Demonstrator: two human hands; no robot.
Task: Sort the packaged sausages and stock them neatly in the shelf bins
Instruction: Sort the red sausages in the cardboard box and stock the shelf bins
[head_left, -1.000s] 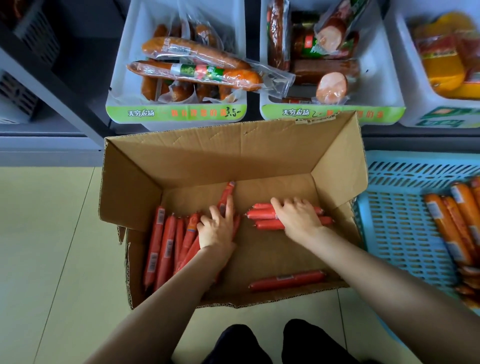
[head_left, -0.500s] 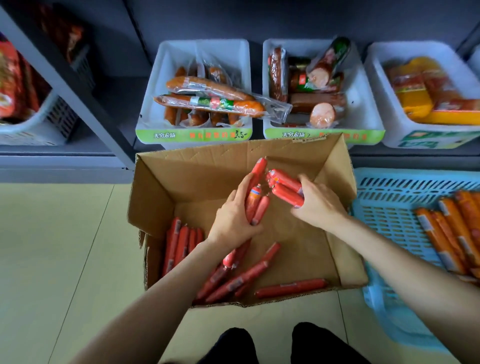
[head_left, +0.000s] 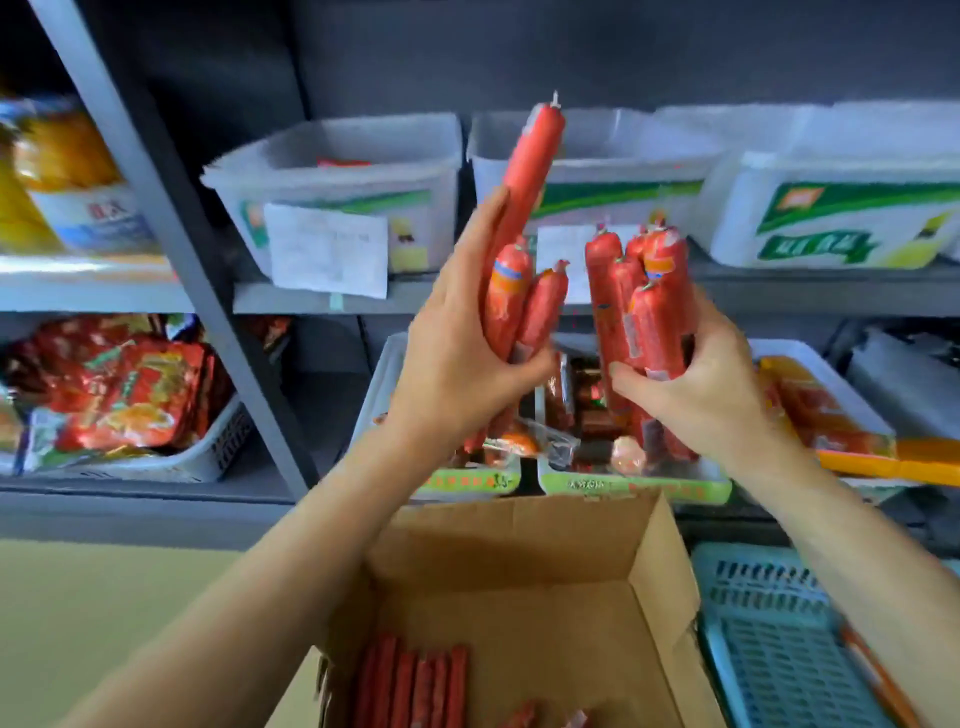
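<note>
Small grocery shop aisle: grey metal shelving (head_left: 171, 218) in 2 visible tiers, white plastic bins (head_left: 337, 171) with green printed fronts and a paper price tag (head_left: 327, 249), packaged snacks (head_left: 124, 384), cardboard stock box (head_left: 519, 571) on the floor

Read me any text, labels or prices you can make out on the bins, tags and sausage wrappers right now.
None can be read in full; the frame is motion-blurred.
White paper tag on the upper left bin: print too faint.
Green-and-white label on the upper right bin: large green characters, blurred.
Green strips on the lower bins: red characters, illegible.
Sausages in the left hand and right hand: small labels, unreadable.
</note>
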